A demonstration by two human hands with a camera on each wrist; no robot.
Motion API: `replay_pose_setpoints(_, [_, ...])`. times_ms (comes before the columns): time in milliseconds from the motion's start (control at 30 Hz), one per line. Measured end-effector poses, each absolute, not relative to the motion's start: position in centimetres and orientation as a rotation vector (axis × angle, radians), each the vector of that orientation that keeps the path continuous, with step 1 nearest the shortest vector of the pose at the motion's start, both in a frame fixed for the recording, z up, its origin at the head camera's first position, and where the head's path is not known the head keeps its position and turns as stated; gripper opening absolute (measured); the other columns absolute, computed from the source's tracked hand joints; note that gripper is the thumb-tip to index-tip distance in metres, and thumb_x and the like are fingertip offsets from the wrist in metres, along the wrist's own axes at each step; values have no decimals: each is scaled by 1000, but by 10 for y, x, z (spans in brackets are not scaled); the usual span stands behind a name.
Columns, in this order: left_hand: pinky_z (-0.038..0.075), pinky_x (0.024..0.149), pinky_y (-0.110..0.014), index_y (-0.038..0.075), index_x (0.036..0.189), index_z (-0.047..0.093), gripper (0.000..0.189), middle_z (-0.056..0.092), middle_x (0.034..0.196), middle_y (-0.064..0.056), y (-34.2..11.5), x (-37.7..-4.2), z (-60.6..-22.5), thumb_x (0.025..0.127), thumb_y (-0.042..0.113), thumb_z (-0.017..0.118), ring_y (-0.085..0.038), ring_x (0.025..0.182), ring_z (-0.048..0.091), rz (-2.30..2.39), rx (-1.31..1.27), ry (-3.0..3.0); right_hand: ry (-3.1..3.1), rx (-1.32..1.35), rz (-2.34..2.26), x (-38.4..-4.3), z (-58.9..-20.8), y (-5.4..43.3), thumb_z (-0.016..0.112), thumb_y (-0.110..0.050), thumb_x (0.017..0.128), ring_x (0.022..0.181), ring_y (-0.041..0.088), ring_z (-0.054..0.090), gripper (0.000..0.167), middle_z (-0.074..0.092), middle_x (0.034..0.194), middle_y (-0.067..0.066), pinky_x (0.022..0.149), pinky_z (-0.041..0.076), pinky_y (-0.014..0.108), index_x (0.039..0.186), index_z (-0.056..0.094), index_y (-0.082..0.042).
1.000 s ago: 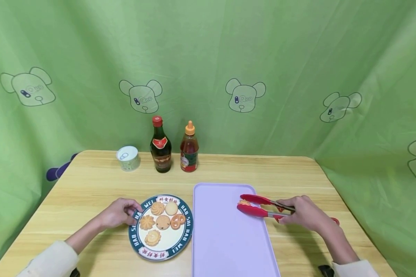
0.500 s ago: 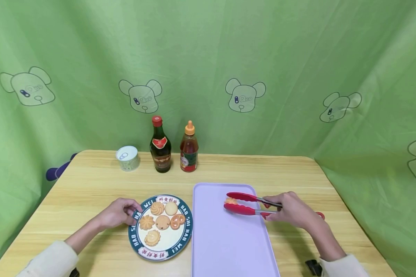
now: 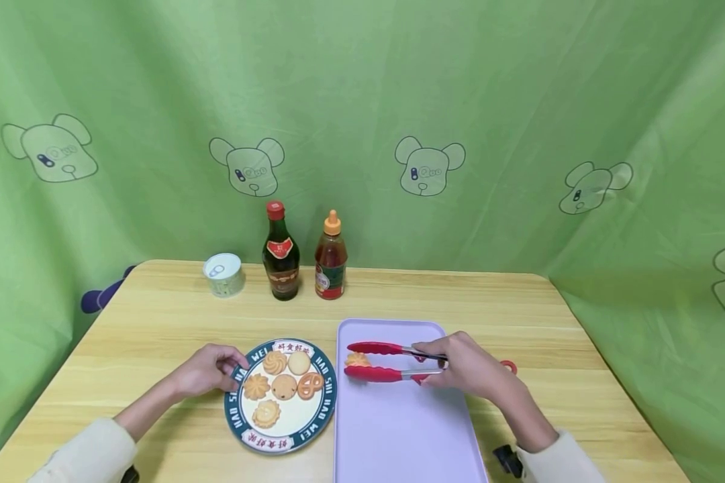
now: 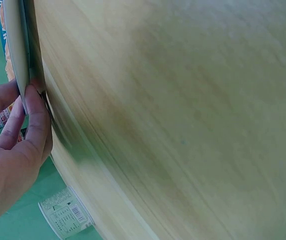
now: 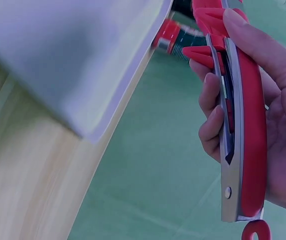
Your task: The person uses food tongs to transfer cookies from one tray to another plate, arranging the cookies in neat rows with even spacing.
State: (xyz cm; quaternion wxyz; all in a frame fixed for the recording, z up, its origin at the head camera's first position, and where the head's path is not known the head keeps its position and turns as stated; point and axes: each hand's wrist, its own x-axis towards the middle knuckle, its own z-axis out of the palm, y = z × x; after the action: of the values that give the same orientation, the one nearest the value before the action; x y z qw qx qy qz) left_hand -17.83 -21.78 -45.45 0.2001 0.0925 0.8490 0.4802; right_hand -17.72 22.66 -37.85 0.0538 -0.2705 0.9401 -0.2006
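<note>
My left hand [image 3: 208, 372] pinches the left rim of a round plate [image 3: 235, 419] with a dark green lettered border; in the left wrist view the thumb and fingers [image 4: 35, 122] lie on either side of that rim. Several cookies rest on the plate, among them a pretzel-shaped one [image 3: 310, 386] and a round one with dark dots [image 3: 284, 388]. Red-tipped metal tongs [image 3: 374, 374] are gripped in my right hand [image 3: 468, 365]. Between the tong tips sits a ridged golden cookie [image 3: 357, 360], over the left edge of the lilac tray [image 3: 407, 429].
Behind the plate stand a small can [image 3: 223, 275], a dark bottle with a red cap [image 3: 282, 258] and a sauce bottle with an orange cap [image 3: 331, 261]. A green curtain [image 3: 362, 100] surrounds the wooden table [image 3: 507, 308].
My right hand has moved left across the tray, carrying the tongs and the cookie from its right side to its left edge. The left hand and the plate have stayed in place.
</note>
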Motion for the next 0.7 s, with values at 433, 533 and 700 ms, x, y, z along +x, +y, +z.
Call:
replay_pose_setpoints(433, [50,65,-22,-3,101,63,37,57,87,-9,-218,-180,-457,66,-6,72,-18,79,51,1334,269,2386,2719,-902,-635,-174,-389,176,83,-23,69,57,2,40,53,72,92,3,49,36,16,117,67,-7])
replay_pose_setpoints(533, [50,66,-22,-4,101,63,37,58,88,-9,-218,-180,-456,66,-6,72,-18,79,52,1334,276,2389,2679,-895,-648,-170,-391,165,83,-22,70,56,2,40,53,72,94,2,48,35,16,118,67,-9])
replay_pose_setpoints(700, [49,66,-22,-4,101,63,36,58,88,-9,-218,-180,-455,66,-6,72,-18,79,52,1335,275,2384,2637,-956,-613,-165,-395,152,83,-24,70,54,1,37,53,73,99,2,48,33,16,119,67,-10])
